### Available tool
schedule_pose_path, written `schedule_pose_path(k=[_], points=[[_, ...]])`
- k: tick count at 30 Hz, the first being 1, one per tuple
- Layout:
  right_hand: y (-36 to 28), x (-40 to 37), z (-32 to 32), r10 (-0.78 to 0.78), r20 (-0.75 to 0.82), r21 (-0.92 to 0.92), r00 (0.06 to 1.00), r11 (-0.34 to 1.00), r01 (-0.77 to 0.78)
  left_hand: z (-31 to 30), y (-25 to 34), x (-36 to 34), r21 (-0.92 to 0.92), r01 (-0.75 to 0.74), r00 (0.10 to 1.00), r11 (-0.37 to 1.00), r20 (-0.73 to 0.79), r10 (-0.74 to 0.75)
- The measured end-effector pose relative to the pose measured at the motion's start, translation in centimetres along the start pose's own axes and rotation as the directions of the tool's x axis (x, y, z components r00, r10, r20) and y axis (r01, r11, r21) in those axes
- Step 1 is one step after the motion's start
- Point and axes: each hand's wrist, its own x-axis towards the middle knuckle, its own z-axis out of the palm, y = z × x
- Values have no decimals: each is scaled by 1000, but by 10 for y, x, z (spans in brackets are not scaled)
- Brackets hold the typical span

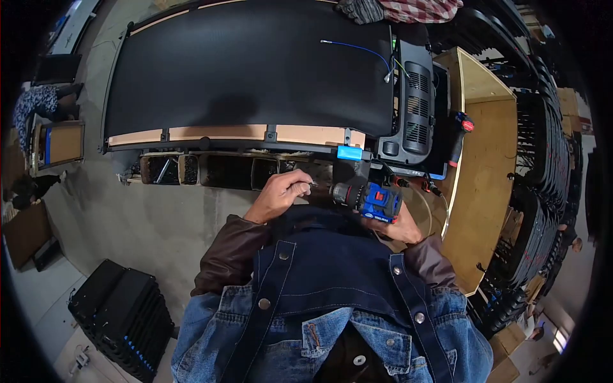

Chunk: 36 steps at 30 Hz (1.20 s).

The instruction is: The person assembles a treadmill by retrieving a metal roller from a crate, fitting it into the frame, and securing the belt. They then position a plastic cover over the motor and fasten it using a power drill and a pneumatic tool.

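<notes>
Drill work sits at the centre: a blue cordless drill (373, 201) lies level just in front of the person's chest, its dark chuck pointing toward their left. The right hand (405, 226) is wrapped fully around the grip, mostly hidden behind the drill body. The left hand (281, 195) is curled, thumb and fingertips pinched on a small metal piece (312, 184) held just off the chuck. Whether it is a screw or a bit is too small to tell.

The step in hand looks like loading that piece onto the drill's nose. The next move would call for lining it up straight with the chuck and keeping the drill steady while it seats.

Just beyond the hands runs a row of open bins (223, 171) under the edge of a treadmill deck, whose black belt (255, 70) fills the upper view. A blue cable (361, 48) lies across the belt toward the grey motor cover (415, 108). Right of that, a red-and-blue tool (461, 131) rests at the edge of a plywood surface (485, 166). On the floor to the lower left stands a stack of black parts (121, 316), and another person (38, 105) is at the far left.
</notes>
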Motion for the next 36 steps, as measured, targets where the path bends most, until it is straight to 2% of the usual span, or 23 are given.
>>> schedule_pose_path(k=[1, 2, 3, 5, 6, 7, 8, 9, 10, 11, 12, 13, 15, 16, 18, 19, 20, 21, 22, 23, 27, 29, 36], points=[[-1, -1, -3, -143, 3, -134, 990, 981, 142, 0, 6, 3, 247, -119, 993, 962, 21, 118], [-1, -2, -5, -279, 26, -264, 960, 924, 275, 0, 10, 5, 248, -118, 993, 962, 27, 115], [1, -4, -9, -277, 23, -262, 961, 925, 273, 2, 14, 8, 289, -189, 982, 938, 40, 186], [5, -3, -17, -418, 67, -368, 906, 834, 412, 3, 26, 14, 332, -266, 963, 905, 58, 262], [7, -6, -19, -421, 61, -373, 905, 831, 412, 3, 34, 16, 137, -133, 990, 982, 65, 125], [11, -12, -19, -315, 16, -322, 949, 897, 303, 6, 38, 20, -61, 15, 995, 998, 101, -9], [14, -18, -19, -203, -21, -267, 979, 945, 190, 12, 35, 24, -66, 4, 995, 998, 103, 3], [14, -22, -20, -99, -92, -59, 991, 994, 94, 21, 29, 29, -324, 95, 989, 941, 140, -51], [3, -22, -25, -104, -95, -73, 990, 993, 98, 29, 26, 34, -554, 184, 977, 812, 192, -91], [-14, -26, -28, -164, -114, -115, 980, 982, 151, 40, 31, 38, -646, 207, 969, 734, 241, -61], [-25, -27, -30, -221, -130, -155, 967, 967, 200, 53, 31, 42, -665, 244, 959, 706, 275, -72], [-31, -25, -44, -353, -5, -539, 936, 789, 295, 66, 30, 48, -682, 279, 948, 676, 306, -82], [-59, -20, -45, -223, -152, -340, 963, 927, 161, 92, 33, 61, -687, 344, 923, 639, 373, -96], [-57, -13, -52, -248, -191, -402, 950, 902, 155, 102, 38, 67, -719, 373, 913, 587, 396, -96], [-58, 2, -76, -181, -97, -551, 979, 829, 98, 116, 40, 78, -761, 371, 914, 532, 400, -64], [-34, 15, -95, -21, -167, -91, 986, 996, 6, 121, 41, 81, -805, 371, 923, 464, 373, -92], [-44, 22, -97, -13, -165, -102, 986, 995, -4, 123, 41, 84, -843, 366, 930, 395, 347, -122], [-59, 29, -97, -157, -92, -390, 983, 914, 109, 122, 40, 85, -850, 360, 932, 385, 343, -116], [-75, 35, -95, -272, 25, -633, 962, 740, 226, 121, 39, 86, -875, 337, 942, 348, 309, -134], [-92, 37, -91, -257, 67, -721, 964, 656, 224, 121, 38, 86, -898, 313, 948, 310, 277, -155], [-90, 53, -102, -189, 131, -782, 973, 584, 218, 121, 38, 85, -902, 332, 933, 277, 271, -236], [-94, 56, -103, -144, 146, -808, 979, 553, 203, 122, 37, 85, -912, 352, 921, 211, 297, -253], [-99, 64, -99, -152, 158, -765, 976, 605, 218, 121, 39, 85, -924, 361, 904, 129, 313, -290]])
